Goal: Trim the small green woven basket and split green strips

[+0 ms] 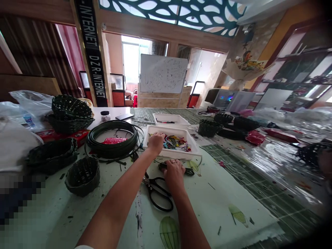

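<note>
My left hand [155,143] reaches over the left part of a white tray [194,148] that holds a jumble of small colourful pieces [177,142]. Its fingers are curled, and whatever they may hold is hidden. Closer to me, my right hand [175,172] is closed over a bundle of dark green cord [190,171], whose ends stick out on both sides. Black-handled scissors [158,194] lie on the table just left of my right wrist, with the blades partly behind my left forearm.
A large coil of dark green strip [114,152] lies left of the tray. Dark woven baskets [83,176] stand at left, others [209,128] at right. Behind is a second white tray [178,121]. Part of a person's hand [327,160] shows at the right edge, by a dark woven piece [308,152].
</note>
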A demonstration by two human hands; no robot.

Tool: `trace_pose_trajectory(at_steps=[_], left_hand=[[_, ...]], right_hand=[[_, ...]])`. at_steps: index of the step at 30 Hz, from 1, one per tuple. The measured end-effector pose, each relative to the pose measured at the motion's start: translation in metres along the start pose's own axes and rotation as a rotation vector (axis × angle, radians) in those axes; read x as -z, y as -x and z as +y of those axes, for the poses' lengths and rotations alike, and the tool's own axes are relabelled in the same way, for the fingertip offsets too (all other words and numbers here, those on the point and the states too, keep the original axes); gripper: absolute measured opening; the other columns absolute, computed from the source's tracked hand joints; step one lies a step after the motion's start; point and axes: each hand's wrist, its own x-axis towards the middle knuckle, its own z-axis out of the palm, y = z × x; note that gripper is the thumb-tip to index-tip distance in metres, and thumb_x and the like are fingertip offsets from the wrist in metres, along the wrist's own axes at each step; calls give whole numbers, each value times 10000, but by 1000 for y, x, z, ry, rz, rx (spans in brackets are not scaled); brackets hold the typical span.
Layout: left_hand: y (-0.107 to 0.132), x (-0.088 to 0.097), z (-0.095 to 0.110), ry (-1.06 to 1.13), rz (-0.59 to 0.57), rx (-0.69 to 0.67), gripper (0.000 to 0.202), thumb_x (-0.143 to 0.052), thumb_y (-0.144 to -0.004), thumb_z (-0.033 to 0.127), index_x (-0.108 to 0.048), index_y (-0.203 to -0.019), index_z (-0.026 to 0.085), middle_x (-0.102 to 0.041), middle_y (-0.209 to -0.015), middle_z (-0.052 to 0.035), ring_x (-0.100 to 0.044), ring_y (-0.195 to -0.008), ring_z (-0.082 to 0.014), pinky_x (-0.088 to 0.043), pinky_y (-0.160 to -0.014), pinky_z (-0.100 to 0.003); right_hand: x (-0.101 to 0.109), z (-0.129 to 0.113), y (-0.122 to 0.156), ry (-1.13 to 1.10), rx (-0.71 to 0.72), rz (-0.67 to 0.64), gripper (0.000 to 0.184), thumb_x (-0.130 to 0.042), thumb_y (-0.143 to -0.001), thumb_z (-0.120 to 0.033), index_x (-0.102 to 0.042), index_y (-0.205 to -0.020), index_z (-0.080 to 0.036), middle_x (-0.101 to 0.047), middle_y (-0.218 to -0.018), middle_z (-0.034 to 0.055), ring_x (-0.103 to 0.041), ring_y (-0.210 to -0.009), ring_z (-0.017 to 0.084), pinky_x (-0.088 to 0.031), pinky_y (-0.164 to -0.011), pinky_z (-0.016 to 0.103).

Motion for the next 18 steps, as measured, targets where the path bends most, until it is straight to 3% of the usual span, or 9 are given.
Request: trace_pose_trajectory(at_steps=[4, 8, 10, 14, 18], left_hand=[[41, 41, -18, 187, 161, 53, 206, -571, -854, 160, -648, -1044, 185, -679, -1036, -83, -613, -1023, -209, -493, -923, -372], [104, 92, -41, 342, 367, 199, 229, -511, -888, 243, -640, -1069, 184, -669, -1100, -98, -590, -1073, -231, -454, -974, -423], [139, 111, -45, 429, 412, 285, 243, -507, -890, 299, -647, -1045, 175, -674, -1080, -100, -607, -1032, -226, -485, -924, -396], [189, 122, -34, 666, 285, 416, 282, -579, -844, 393, -690, -946, 154, -719, -947, -94, -672, -874, -216, -545, -789, -339], [201, 115, -14, 939, 106, 443, 444, -563, -840, 477, -659, -1080, 116, -729, -973, -127, -691, -903, -241, -574, -758, -347]], right_hand=[[4, -5, -1, -182, 46, 75, 254, -660, -800, -254, -710, -1035, -173, -658, -1043, 130, -475, -1084, 331, -293, -962, 441], [6, -10, -3, -452, 108, 118, 270, -677, -781, -371, -733, -973, -190, -673, -987, 111, -508, -1025, 308, -345, -960, 417], [7, -12, -3, -610, 131, 116, 281, -663, -785, -421, -734, -939, -197, -680, -976, 103, -538, -991, 293, -391, -924, 408], [11, -18, 4, -906, 167, 28, 358, -624, -805, -506, -722, -945, -191, -693, -917, 80, -610, -810, 234, -486, -715, 337], [18, -31, 19, -1086, 249, -94, 353, -611, -828, -507, -726, -962, -201, -695, -863, 48, -621, -752, 194, -492, -654, 286]])
